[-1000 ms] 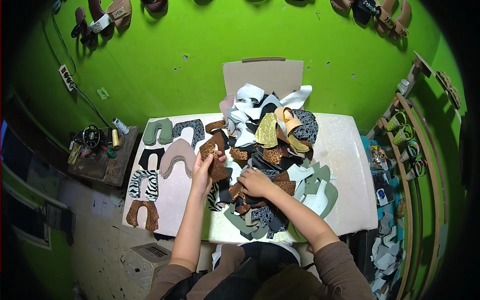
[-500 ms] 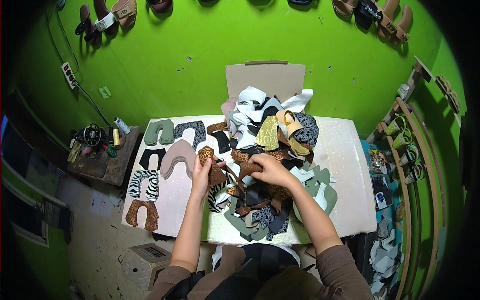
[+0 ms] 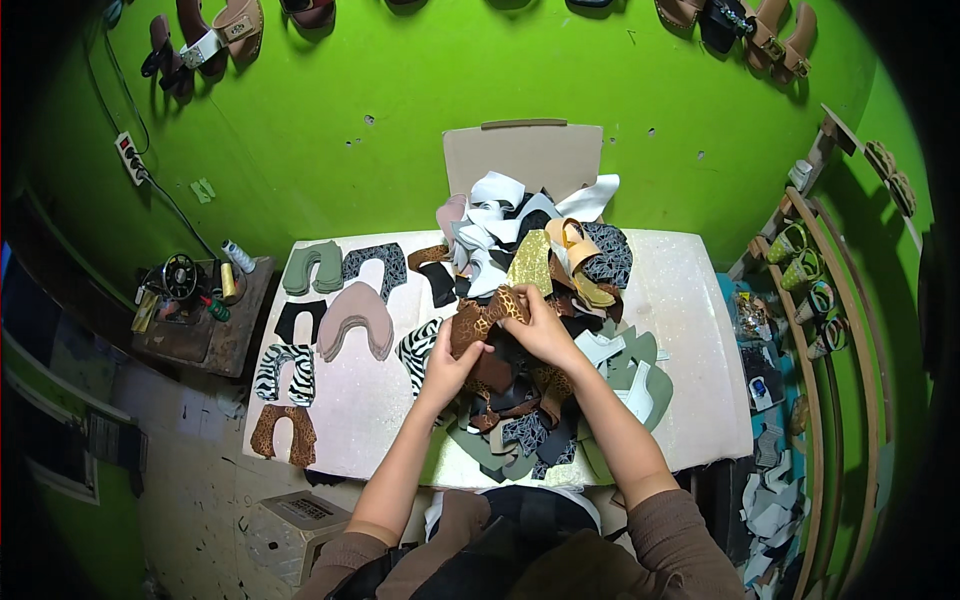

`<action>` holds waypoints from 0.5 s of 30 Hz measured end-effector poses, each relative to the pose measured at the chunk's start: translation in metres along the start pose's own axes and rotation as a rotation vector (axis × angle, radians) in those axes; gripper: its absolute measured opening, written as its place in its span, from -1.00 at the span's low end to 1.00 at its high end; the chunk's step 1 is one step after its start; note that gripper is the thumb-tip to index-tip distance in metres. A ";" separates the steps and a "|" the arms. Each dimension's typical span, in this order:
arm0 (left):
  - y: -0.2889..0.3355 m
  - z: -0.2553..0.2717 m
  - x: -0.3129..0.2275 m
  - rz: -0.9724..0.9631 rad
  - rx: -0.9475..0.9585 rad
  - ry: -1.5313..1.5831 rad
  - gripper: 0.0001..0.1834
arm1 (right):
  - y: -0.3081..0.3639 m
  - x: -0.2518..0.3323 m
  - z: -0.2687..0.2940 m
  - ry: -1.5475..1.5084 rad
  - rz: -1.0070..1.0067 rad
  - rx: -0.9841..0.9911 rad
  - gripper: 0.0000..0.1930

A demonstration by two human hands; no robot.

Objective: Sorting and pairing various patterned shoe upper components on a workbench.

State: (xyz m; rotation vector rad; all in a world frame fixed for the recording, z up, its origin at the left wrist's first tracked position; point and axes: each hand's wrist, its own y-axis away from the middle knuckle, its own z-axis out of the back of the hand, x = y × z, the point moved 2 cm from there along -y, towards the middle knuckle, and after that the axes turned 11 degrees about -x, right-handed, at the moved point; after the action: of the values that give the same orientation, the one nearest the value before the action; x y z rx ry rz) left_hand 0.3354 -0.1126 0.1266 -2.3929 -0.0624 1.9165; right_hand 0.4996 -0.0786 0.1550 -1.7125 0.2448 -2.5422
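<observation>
Leopard-print upper piece (image 3: 487,318) sits pinched between my left hand (image 3: 447,362) and right hand (image 3: 540,330), both grips holding it lifted above the heap (image 3: 540,300) at mid-bench (image 3: 690,300), apart for inspection.

The worktop (image 3: 690,330) looks pale and faintly sparkly. The leopard-print piece (image 3: 490,312) seems soft, matt fabric or faux leather; the gold piece (image 3: 529,264) glitters. The box flap (image 3: 522,155) is plain matt cardboard.

sewing machine (image 3: 180,278) on side table (image 3: 235,335) — sandals (image 3: 205,35) on green wall (image 3: 400,120)
</observation>
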 end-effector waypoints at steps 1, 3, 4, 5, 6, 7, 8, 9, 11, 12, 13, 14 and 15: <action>-0.001 0.003 -0.001 -0.018 -0.021 -0.043 -0.53 | -0.003 -0.016 0.001 -0.022 0.076 0.018 -0.35; -0.003 0.014 -0.003 -0.034 -0.053 -0.100 -0.58 | 0.003 0.005 0.005 0.148 0.276 0.000 -0.32; -0.004 0.017 -0.005 -0.034 -0.059 -0.101 -0.58 | 0.008 0.018 0.007 0.321 0.476 -0.026 -0.29; -0.005 0.016 -0.007 -0.028 -0.013 -0.161 -0.58 | 0.010 0.023 0.009 0.293 0.525 0.022 -0.33; -0.005 0.014 -0.008 -0.021 0.033 -0.222 -0.58 | 0.010 0.025 0.010 0.296 0.523 0.020 -0.33; -0.004 0.012 -0.009 -0.020 0.036 -0.219 -0.58 | 0.009 0.027 0.010 0.251 0.504 0.086 -0.39; -0.003 0.011 -0.011 -0.012 0.045 -0.207 -0.59 | 0.007 0.029 0.008 0.203 0.488 0.151 -0.44; -0.003 0.010 -0.012 -0.004 0.054 -0.195 -0.59 | 0.005 0.029 0.005 0.179 0.545 0.152 -0.56; -0.003 0.011 -0.010 0.018 0.052 -0.176 -0.59 | 0.004 0.027 0.000 0.175 0.422 0.255 -0.58; -0.003 0.012 -0.008 0.040 0.047 -0.157 -0.60 | 0.004 0.025 -0.003 0.170 0.299 0.358 -0.61; -0.004 0.015 -0.004 0.040 0.046 -0.158 -0.60 | 0.005 0.024 -0.004 0.199 0.400 0.309 -0.69; -0.004 0.018 -0.002 0.052 0.045 -0.153 -0.61 | 0.006 0.021 -0.004 0.199 0.399 0.309 -0.69; -0.005 0.021 0.000 0.063 0.044 -0.148 -0.62 | 0.007 0.020 -0.004 0.251 0.458 0.324 -0.74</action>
State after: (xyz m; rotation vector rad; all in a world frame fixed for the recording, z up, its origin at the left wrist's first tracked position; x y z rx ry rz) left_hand 0.3154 -0.1071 0.1223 -2.2488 0.0472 2.0968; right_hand 0.4884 -0.0879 0.1703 -1.0773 0.1964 -2.2900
